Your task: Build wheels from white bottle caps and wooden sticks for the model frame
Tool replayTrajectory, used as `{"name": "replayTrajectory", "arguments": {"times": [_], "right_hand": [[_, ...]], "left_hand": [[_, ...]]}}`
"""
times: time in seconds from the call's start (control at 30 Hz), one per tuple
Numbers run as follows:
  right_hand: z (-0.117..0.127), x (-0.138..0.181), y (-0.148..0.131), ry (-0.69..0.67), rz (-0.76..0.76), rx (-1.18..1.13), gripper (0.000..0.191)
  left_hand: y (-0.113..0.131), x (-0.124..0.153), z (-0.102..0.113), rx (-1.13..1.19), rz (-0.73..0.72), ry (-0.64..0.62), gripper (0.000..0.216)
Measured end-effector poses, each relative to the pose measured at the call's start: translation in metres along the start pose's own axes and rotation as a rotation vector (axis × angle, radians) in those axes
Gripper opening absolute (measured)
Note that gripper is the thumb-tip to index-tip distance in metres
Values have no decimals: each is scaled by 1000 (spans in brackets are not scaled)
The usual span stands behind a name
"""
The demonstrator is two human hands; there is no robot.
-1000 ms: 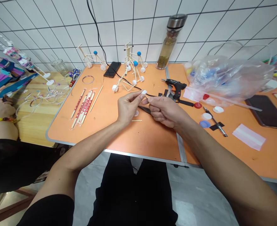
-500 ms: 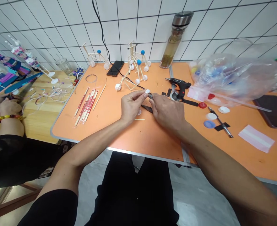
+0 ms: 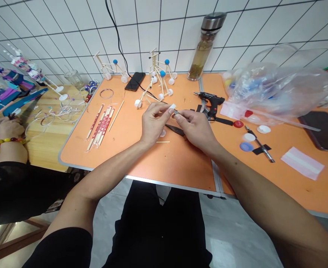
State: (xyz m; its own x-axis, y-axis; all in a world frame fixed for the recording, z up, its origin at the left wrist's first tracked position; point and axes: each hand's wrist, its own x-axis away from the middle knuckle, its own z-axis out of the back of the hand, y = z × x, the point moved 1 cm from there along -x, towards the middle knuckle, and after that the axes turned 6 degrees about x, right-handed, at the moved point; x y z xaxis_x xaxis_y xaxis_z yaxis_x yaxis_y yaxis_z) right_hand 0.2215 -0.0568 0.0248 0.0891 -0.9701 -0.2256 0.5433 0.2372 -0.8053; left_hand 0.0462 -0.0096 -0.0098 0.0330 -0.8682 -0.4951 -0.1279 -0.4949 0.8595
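Observation:
A small white bottle cap point(image 3: 173, 107) is pinched between thumb and forefinger of my left hand point(image 3: 154, 123). Close against it, my right hand point(image 3: 198, 128) grips a slim grey metal piece point(image 3: 176, 112); most of that piece is hidden by the fingers, so its kind does not show. Under my right hand lies a dark pointed tool point(image 3: 175, 129), partly covered. A pale disc point(image 3: 163, 133) and a short wooden stick point(image 3: 163, 142) rest on the orange table point(image 3: 141, 160) below my hands.
Stick models with white wheels point(image 3: 161, 96) stand at the back, near a phone point(image 3: 135, 81) and a tea bottle point(image 3: 205, 48). A glue gun point(image 3: 211, 102), a plastic bag point(image 3: 275, 89) and a pen point(image 3: 260, 143) lie right. Wrapped chopsticks point(image 3: 101, 126) lie left, beyond them a co-worker's hand point(image 3: 10, 127).
My right hand has turned and its fingers have shifted, with the thumb now along the grey metal piece. My left hand keeps hold of the cap. The view has shifted slightly.

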Motion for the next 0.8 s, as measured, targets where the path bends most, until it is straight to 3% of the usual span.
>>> {"name": "replayTrajectory", "arguments": {"times": [0.1,0.23,0.4,0.53,0.6,0.67,0.73,0.8], "right_hand": [[-1,1,2,40,97,331,35],[-3,5,0,0,106,662,43],[-5,9,-6,-9,115,869,43],[-8,12,-7,-10,104,912,46],[-7,12,-7,-1,90,835,41],[-3,9,-6,-3,66,593,33],[5,4,-5,-79,-20,177,30],[11,-2,-4,-276,-160,-285,32]], "left_hand": [[2,-1,0,-24,52,0,24],[1,-3,0,13,144,20,18],[-3,-3,0,19,129,2,15],[-6,-1,1,29,98,-15,25],[-7,0,1,41,72,-23,27],[-6,1,2,51,50,-29,25],[-3,1,2,54,38,-29,19],[2,0,2,57,27,-21,13]]}}
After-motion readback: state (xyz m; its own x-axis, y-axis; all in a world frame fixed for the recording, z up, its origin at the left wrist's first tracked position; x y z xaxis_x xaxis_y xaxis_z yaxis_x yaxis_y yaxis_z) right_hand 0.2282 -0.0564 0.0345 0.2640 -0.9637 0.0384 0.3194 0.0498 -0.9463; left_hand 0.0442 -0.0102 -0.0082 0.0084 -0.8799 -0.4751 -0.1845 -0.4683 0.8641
